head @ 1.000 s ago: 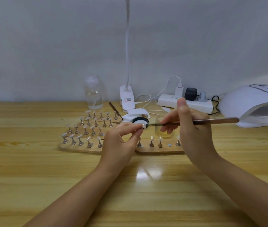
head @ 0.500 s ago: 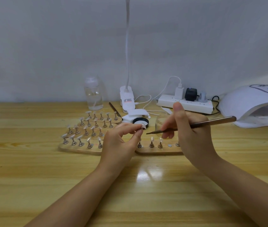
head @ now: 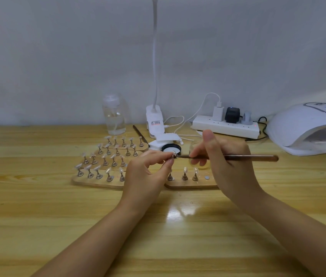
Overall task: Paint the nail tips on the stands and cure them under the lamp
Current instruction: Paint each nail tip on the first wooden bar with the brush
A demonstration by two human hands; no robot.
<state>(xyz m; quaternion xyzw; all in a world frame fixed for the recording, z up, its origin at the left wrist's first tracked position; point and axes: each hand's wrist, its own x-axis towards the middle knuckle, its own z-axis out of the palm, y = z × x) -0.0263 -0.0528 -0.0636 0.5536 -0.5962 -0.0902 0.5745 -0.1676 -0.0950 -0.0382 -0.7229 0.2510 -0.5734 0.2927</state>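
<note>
My left hand [head: 146, 172] has its grip closed in a pinch, thumb and forefinger tips pressed on a small metal stand carrying a pale nail tip [head: 173, 155], lifted above the light wooden surface [head: 38, 206]. My right hand [head: 226, 162] grips a slim brown-handled brush [head: 238, 157] like a pen, fingers curled round the shaft, thumb raised straight up; the handle lies almost level, and its fine end meets the nail tip at my left fingertips. Just below my hands sits a flat wooden holder board [head: 190, 184] with three more tipped stands upright on it. To its left lie further wooden boards [head: 96, 181], stepped one behind another, filled with rows of pale tips on metal stands. At the far right of the surface stands the white domed curing lamp [head: 307, 128], well apart from the tip I hold. A small black-rimmed round pot [head: 171, 147] sits just behind my left fingers.
</note>
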